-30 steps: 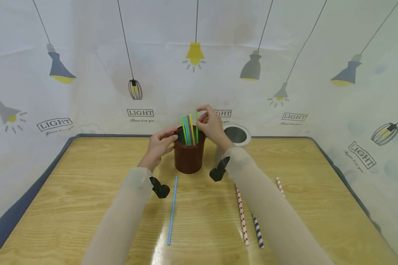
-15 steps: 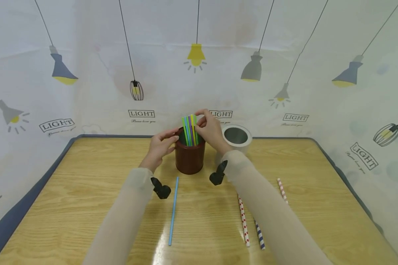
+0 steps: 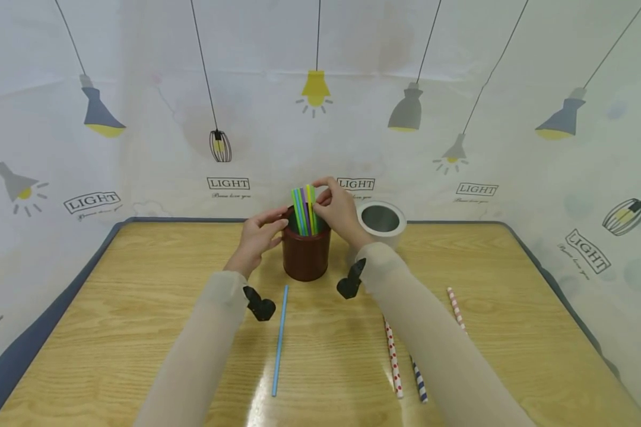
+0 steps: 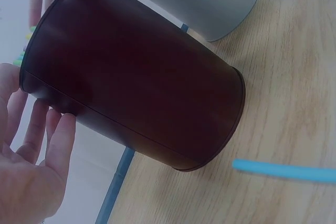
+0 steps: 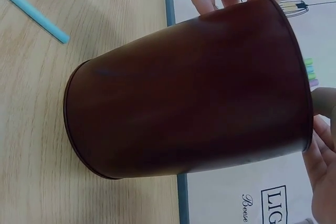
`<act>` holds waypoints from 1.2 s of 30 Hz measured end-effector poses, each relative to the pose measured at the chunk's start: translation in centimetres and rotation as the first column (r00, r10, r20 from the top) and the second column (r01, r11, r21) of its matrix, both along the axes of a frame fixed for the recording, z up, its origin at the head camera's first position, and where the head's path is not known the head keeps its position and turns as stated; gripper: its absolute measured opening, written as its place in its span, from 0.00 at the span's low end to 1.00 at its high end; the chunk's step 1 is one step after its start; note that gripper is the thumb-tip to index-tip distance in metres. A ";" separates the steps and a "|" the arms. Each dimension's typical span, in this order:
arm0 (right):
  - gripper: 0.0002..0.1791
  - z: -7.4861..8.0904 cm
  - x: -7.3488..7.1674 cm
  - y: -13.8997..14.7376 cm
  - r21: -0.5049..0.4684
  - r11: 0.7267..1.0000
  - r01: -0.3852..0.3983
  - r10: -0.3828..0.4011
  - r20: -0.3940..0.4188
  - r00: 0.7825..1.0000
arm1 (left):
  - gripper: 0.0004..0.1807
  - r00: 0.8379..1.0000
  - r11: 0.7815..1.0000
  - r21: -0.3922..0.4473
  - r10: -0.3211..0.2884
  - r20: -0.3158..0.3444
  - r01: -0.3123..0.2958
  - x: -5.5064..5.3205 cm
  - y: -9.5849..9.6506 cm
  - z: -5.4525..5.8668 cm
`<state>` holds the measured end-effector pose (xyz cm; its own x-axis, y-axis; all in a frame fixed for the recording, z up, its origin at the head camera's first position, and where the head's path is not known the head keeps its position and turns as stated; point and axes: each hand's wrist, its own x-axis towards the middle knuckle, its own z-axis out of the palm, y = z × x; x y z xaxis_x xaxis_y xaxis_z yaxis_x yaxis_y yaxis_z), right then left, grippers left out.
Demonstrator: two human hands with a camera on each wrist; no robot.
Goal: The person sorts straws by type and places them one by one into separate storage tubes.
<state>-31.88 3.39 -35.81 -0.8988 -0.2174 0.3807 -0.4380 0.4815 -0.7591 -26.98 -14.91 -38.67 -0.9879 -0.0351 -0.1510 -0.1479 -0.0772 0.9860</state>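
Observation:
A dark brown cylindrical cup [image 3: 305,258] stands upright on the table, with several colored drinking straws [image 3: 301,207] rising from it. My left hand [image 3: 253,237] holds the cup at its left rim; in the left wrist view its fingers [image 4: 62,140] bear on the outer wall. Over the cup's right rim my right hand [image 3: 339,207] pinches a green straw [image 3: 313,193] at the bundle's right side. That straw's lower part is inside the cup. In the right wrist view the cup [image 5: 194,93] hides most of the straws, and the right hand [image 5: 325,156] shows only partly.
Behind my right wrist stands a white cup [image 3: 395,216]. A blue straw [image 3: 280,341] lies in front of the brown cup. Right of it lie a red-dotted straw [image 3: 393,362], a blue-striped straw [image 3: 419,379] and a red-striped straw [image 3: 456,305], partly under my right forearm.
The green straw in my right hand has moved left and down into the brown cup, against the other straws. The straws shift slightly left. My left hand stays at the rim.

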 end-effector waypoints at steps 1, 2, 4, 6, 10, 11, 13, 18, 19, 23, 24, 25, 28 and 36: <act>0.21 0.0 0.0 0.1 -0.005 1.000 -0.006 0.006 -0.004 1.000 | 0.20 1.000 1.000 -0.003 -0.001 0.000 0.001 0.0 0.1 0.0; 0.21 0.1 0.0 0.2 -0.011 1.000 -0.012 0.012 -0.008 1.000 | 0.20 1.000 1.000 -0.003 -0.001 0.001 0.001 0.1 0.1 0.1; 0.22 0.2 0.2 0.4 -0.030 0.999 -0.028 0.027 -0.017 0.999 | 0.20 1.000 1.000 -0.004 -0.001 0.004 0.001 0.1 0.2 0.1; 0.23 0.4 0.3 0.7 -0.049 0.998 -0.041 0.040 -0.021 0.999 | 0.21 1.000 1.000 -0.007 -0.002 0.008 0.002 0.2 0.3 0.1; 0.21 0.9 0.8 1.2 -0.064 0.996 -0.063 0.062 -0.011 0.998 | 0.20 1.000 1.000 -0.010 0.002 0.015 -0.002 0.2 0.4 0.1; 0.20 1.0 0.9 1.3 -0.063 0.996 -0.066 0.066 -0.004 0.998 | 0.20 1.000 1.000 -0.010 0.002 0.015 -0.002 0.2 0.4 0.1; 0.18 1.1 1.2 1.6 -0.065 0.995 -0.078 0.079 0.012 0.997 | 0.20 1.000 1.000 -0.009 0.002 0.016 -0.002 0.2 0.5 0.1; 0.14 1.4 1.9 2.3 -0.034 0.993 -0.116 0.117 0.034 0.993 | 0.21 1.000 1.000 -0.008 0.006 0.020 -0.006 0.2 0.5 0.2; 0.13 1.4 2.1 2.4 -0.024 0.992 -0.126 0.127 0.035 0.991 | 0.21 1.000 1.000 -0.010 0.007 0.020 -0.007 0.2 0.5 0.3; 0.13 1.7 2.9 2.7 -0.003 0.987 -0.162 0.162 0.043 0.986 | 0.21 1.000 1.000 -0.015 0.003 0.017 -0.003 0.3 0.5 0.3; 0.13 1.8 3.1 2.8 0.000 0.986 -0.167 0.167 0.041 0.985 | 0.21 1.000 1.000 -0.017 0.002 0.016 -0.002 0.3 0.4 0.3; 0.13 1.8 3.3 2.9 -0.002 0.985 -0.174 0.174 0.044 0.984 | 0.21 1.000 1.000 -0.015 0.000 0.016 0.001 0.2 0.4 0.3; 0.14 1.8 4.0 3.1 -0.012 0.981 -0.195 0.195 0.067 0.978 | 0.21 1.000 1.000 -0.015 -0.005 0.019 0.005 0.2 0.3 0.3; 0.14 1.4 6.1 3.6 0.038 0.971 -0.237 0.234 0.079 0.969 | 0.21 1.000 1.000 -0.008 -0.005 0.028 0.006 0.2 0.2 0.5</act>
<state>-25.79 6.98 -34.37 -0.8451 -0.4424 0.3001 -0.4875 0.4074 -0.7722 -26.74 -14.72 -38.21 -0.9835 -0.0310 -0.1784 -0.1760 -0.0679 0.9821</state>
